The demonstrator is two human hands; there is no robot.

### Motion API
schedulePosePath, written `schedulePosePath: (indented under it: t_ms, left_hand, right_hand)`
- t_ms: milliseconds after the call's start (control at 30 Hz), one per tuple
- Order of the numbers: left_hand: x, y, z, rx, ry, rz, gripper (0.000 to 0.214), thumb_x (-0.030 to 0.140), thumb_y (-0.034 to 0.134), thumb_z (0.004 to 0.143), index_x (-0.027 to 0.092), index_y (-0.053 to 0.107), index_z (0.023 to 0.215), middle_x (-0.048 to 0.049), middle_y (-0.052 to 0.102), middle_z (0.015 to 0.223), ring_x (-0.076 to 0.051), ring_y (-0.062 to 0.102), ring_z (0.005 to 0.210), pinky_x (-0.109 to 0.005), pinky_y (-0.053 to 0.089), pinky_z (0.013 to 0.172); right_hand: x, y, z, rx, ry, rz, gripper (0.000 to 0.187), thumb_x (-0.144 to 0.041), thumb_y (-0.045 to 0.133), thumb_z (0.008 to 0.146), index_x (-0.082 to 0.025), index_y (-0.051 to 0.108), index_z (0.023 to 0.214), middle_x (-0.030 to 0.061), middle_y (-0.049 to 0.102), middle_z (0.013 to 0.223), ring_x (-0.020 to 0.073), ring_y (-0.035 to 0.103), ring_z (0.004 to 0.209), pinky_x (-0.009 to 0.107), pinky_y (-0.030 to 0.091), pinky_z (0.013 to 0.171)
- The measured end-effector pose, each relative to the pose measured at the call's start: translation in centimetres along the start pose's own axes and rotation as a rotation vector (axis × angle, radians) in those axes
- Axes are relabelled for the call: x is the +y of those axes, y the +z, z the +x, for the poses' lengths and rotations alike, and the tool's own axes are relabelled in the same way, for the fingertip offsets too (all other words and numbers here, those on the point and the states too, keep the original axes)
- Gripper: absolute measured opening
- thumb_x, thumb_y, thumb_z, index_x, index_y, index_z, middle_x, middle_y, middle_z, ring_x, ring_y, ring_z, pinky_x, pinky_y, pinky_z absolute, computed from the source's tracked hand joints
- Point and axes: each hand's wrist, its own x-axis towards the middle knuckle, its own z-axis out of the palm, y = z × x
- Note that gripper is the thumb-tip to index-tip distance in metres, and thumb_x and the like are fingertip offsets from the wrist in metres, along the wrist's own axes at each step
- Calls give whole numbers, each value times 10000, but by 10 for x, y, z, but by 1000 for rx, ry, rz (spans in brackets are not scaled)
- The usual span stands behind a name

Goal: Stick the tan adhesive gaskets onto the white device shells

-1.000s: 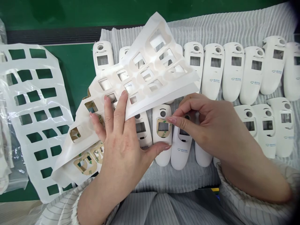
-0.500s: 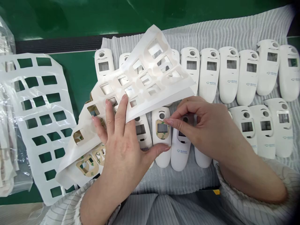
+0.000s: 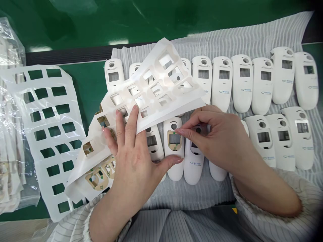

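Note:
My left hand (image 3: 131, 154) grips a curled white backing sheet (image 3: 151, 90) with cut-out windows, fingers over its lower edge, thumb resting against a white plastic housing (image 3: 174, 151). That housing carries a tan adhesive ring around its window. My right hand (image 3: 217, 134) hovers over the neighbouring housing (image 3: 193, 164), fingers curled, index fingertip touching the adhesive ring's upper right edge. Tan adhesive rings (image 3: 97, 176) remain on the sheet's lower left part.
Two rows of white housings (image 3: 242, 84) lie on a ribbed white cloth (image 3: 252, 37). A used backing sheet (image 3: 50, 134) full of empty holes lies at the left on the green table (image 3: 85, 84). Clear plastic bags (image 3: 10, 161) sit at the far left edge.
The view has shifted downward a little, so everything sits lower in frame. My right index finger has slid slightly left along the adhesive ring. My left hand keeps its hold.

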Motion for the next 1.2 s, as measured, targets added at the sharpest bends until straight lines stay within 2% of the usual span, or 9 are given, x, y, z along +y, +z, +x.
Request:
schedulePosePath:
  t_ms: [167, 267, 467, 700, 833, 900, 1000, 1067, 1200]
  left_hand:
    - [0, 1, 0, 11, 4, 11, 696, 746, 651, 663, 143, 515, 982, -227, 301, 1537, -481, 142, 1436, -673, 59, 1113]
    - [0, 1, 1, 11, 7, 21, 687, 744, 643, 672, 142, 528, 983, -221, 307, 1537, -484, 145, 1434, -697, 71, 1103]
    - [0, 1, 0, 10, 0, 42, 725, 751, 637, 671, 138, 534, 1047, -200, 290, 1550, -477, 148, 1436, -738, 121, 1079]
    - [-5, 7, -1, 57, 7, 47, 879, 766, 674, 609, 107, 499, 1165, -206, 290, 1549, -474, 167, 1432, -753, 164, 1075]
    - [-9, 5, 0, 123, -12, -68, 920, 785, 664, 593, 120, 479, 1200, -228, 304, 1536, -463, 203, 1429, -756, 178, 1075]
    - [-11, 1, 0, 180, -56, -176, 1019, 781, 668, 594, 134, 390, 1330, -239, 312, 1528, -440, 253, 1421, -738, 180, 1091]
    - [-14, -4, -2, 244, -146, -354, 1055, 684, 687, 678, 191, 212, 1481, -220, 319, 1531, -409, 249, 1432, -699, 199, 1117]
    - [-14, -7, -4, 264, -189, -442, 935, 564, 650, 789, 216, 169, 1511, -192, 310, 1544, -383, 213, 1450, -661, 249, 1123]
    - [-12, -9, -5, 314, -211, -497, 797, 381, 603, 867, 229, 173, 1521, -165, 302, 1555, -347, 235, 1451, -599, 365, 1094]
  right_hand:
    - [3, 2, 1, 27, 3, -14, 129, -197, 827, 663, -224, 707, 704, -13, 594, 673, 158, 512, 624, 312, 423, 559]
    - [5, 2, 2, 53, 18, -62, 269, -262, 861, 625, -203, 683, 817, -9, 573, 681, 175, 512, 635, 314, 421, 549]
    - [4, 2, 8, -60, -63, -133, 277, -274, 843, 665, -175, 681, 866, 54, 612, 882, 256, 540, 918, 404, 482, 799]
    - [-5, 2, 17, -182, -161, -192, 310, -226, 801, 688, -155, 695, 971, 117, 590, 1084, 316, 483, 1096, 477, 407, 964]
    - [-19, -7, 20, -208, -172, -137, 294, -140, 808, 548, -145, 663, 804, 105, 617, 924, 322, 532, 994, 470, 450, 868]
    - [-24, -20, 24, -253, -148, -60, 294, -134, 793, 527, -164, 639, 776, 56, 628, 793, 262, 587, 813, 391, 493, 701]
    - [-22, -50, 45, -334, -84, 120, 227, -204, 796, 570, -177, 629, 721, -3, 629, 629, 167, 580, 558, 277, 454, 492]
    - [-17, -70, 70, -288, -28, 257, 216, -272, 794, 631, -163, 628, 717, 12, 654, 636, 139, 574, 511, 260, 455, 466]
    - [-5, -86, 135, 46, 91, 467, 193, -300, 701, 826, -133, 605, 814, -8, 627, 690, 75, 528, 514, 230, 483, 518]
